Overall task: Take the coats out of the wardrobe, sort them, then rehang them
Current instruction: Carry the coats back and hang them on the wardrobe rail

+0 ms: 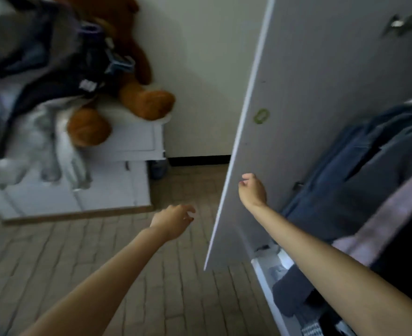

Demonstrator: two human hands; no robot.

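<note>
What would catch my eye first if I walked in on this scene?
Probably the big brown teddy bear slumped on the white cabinet at upper left, half buried beside a heap of dark and pale clothes. Next, the white wardrobe door standing open down the middle, with the right hand against its inner face and the left hand held out empty over the floor. Blue coats hang inside at right.
</note>
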